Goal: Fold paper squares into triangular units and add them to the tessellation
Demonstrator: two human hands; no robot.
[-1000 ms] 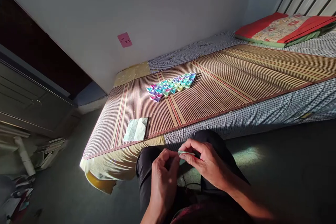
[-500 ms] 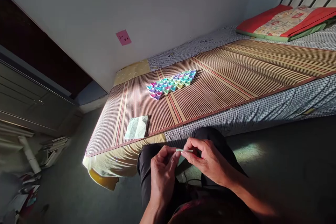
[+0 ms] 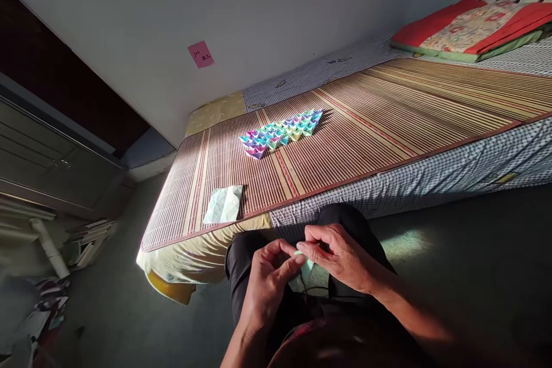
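Note:
Between my hands, above my lap, is a small piece of pale green folded paper (image 3: 307, 269). My left hand (image 3: 269, 276) pinches its left side with thumb and fingers. Closed on its upper right edge is my right hand (image 3: 338, 256). The fingers partly cover the paper, so its full shape is hidden. Ahead on the bed mat (image 3: 357, 132) stand rows of small folded paper boats (image 3: 282, 132) in pink, purple, blue, green and yellow. A pale green creased paper square (image 3: 223, 204) lies near the mat's front edge.
Red and floral folded bedding (image 3: 478, 29) lies at the bed's far right. A pink note (image 3: 200, 54) is stuck on the wall. At left are a cabinet (image 3: 52, 149) and stacked books (image 3: 88, 241) near the floor. My knees are close to the bed's edge.
The folded paper, seen edge-on before, now hangs tilted with a green face showing below my fingers. Both hands have shifted their grip slightly. The view has tipped a little downward.

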